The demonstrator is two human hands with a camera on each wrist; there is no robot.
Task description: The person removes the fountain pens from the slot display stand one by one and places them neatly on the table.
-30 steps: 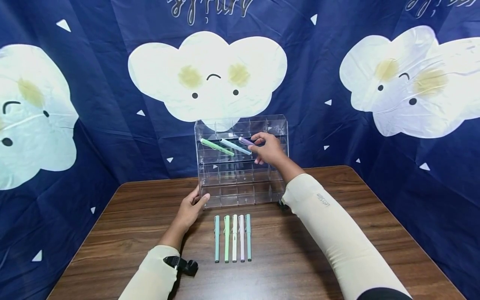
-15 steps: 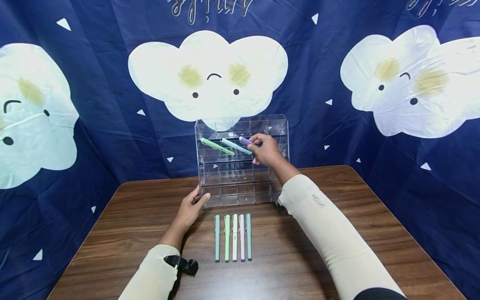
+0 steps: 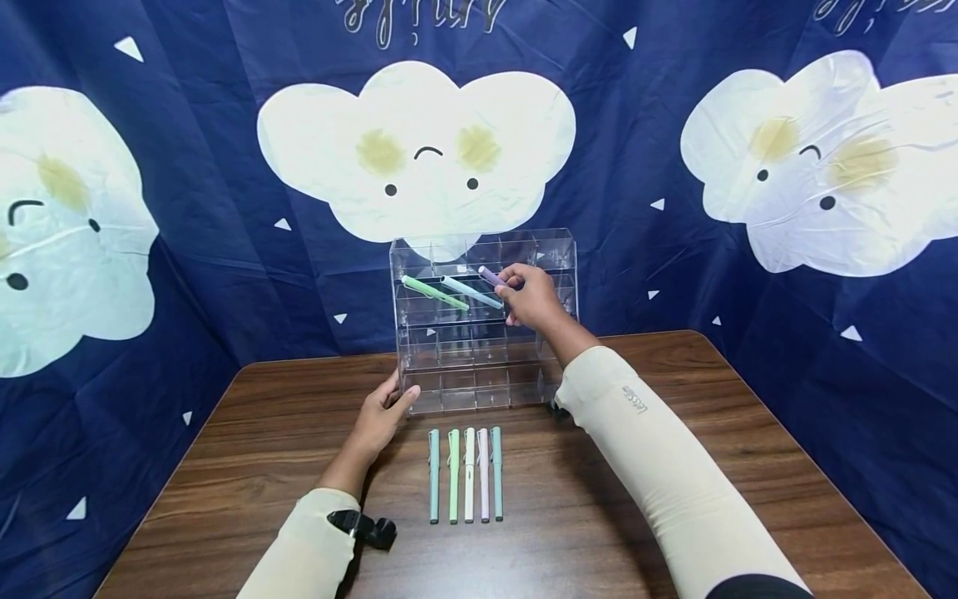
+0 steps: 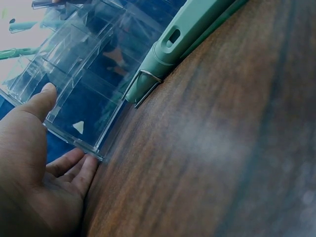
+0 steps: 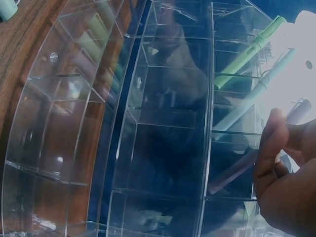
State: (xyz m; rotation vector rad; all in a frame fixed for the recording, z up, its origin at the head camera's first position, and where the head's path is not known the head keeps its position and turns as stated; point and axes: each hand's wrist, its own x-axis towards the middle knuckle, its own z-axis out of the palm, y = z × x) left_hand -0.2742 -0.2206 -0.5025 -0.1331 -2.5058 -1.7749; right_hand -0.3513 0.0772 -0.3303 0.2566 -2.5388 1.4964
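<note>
A clear acrylic rack with tiers of small compartments stands upright at the back of the table. My left hand grips its lower left corner, thumb in front and fingers around the side edge. My right hand pinches a purple pen near the upper tier; its cap end sticks out up and to the left. In the right wrist view, the pen's lower part slants down inside a compartment. A light green pen and a light blue pen lean in the compartments to its left.
Several capped pens lie side by side in front of the rack: a teal pen, a green pen, a white pen, a pink pen and another teal pen. A blue cloud-printed curtain hangs behind the wooden table.
My right hand has shifted slightly left and its fingers have closed in on the purple pen, whose cap end now sits slightly higher. The left hand and the rack stay put.
</note>
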